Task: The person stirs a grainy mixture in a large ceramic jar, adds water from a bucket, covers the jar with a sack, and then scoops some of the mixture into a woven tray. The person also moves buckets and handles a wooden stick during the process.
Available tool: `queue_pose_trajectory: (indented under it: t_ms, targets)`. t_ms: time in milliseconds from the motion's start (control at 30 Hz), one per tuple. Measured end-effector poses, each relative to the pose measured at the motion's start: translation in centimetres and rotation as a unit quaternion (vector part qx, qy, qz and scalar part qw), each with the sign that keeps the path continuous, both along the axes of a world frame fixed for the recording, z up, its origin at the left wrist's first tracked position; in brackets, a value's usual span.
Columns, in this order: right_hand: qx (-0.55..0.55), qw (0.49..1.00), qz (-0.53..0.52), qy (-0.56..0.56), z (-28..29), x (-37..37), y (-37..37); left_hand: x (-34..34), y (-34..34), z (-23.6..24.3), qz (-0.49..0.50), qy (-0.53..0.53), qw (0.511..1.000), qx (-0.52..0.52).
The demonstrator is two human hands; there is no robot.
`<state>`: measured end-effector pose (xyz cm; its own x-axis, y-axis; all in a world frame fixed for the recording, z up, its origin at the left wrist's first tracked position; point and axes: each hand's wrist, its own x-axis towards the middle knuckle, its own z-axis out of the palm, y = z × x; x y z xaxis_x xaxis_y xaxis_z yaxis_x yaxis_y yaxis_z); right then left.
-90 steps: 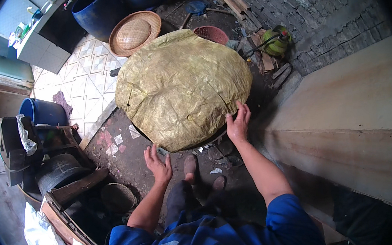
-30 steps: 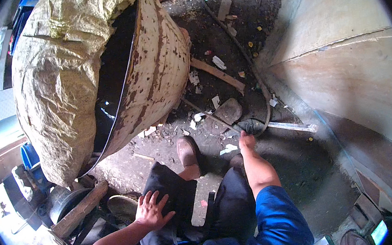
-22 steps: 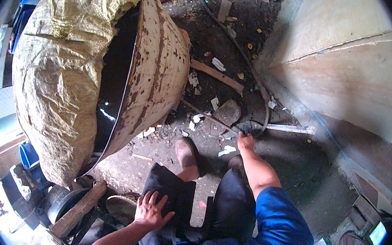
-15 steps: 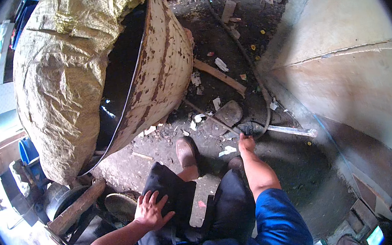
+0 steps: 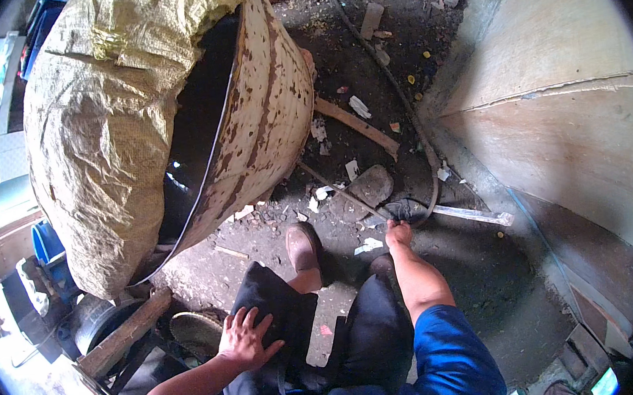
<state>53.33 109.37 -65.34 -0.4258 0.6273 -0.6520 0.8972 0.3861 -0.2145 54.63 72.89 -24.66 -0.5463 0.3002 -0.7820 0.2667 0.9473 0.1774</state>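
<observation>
My right hand is closed around the near end of a thin rod, low over the dirt floor. From there the rod slants away to the left, up to the underside of a large tilted vessel with flaking, rust-marked cream paint. Whether its far end touches the vessel, I cannot tell. A woven yellowish sack drapes over much of the vessel's dark opening. My left hand lies flat on my left thigh with fingers spread, holding nothing.
A black hose curves down the floor toward my right hand. Beside it are a wooden strip, a flat stone and a pale bar. A pale panel wall bounds the right. At lower left lie a log and a round basket.
My right hand has shifted very slightly toward me, still gripping the rod. My left hand stays on my thigh.
</observation>
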Motion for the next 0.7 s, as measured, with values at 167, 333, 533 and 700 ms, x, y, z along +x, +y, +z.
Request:
queue_pose_trajectory:
  t_ms: [167, 333, 533, 700]
  targets:
    - [-0.026, 0.999, -0.023, 0.015, 0.4, -0.2, -0.1, -0.1, -0.1, -0.1, -0.001, -0.031, 0.999, -0.007]
    - [0.021, 0.998, -0.038, 0.040, 1.0, 0.6, -0.6, 0.0, 0.1, 0.0, 0.000, -0.045, 0.999, -0.014]
    - [0.021, 0.994, 0.108, -0.030, 6.1, 3.9, -0.5, 0.2, 0.9, 0.5, 0.009, -0.062, 0.998, -0.029]
    - [-0.015, 0.968, 0.218, -0.126, 12.4, 6.8, -0.4, 1.4, 1.6, 1.3, 0.031, -0.070, 0.996, -0.037]
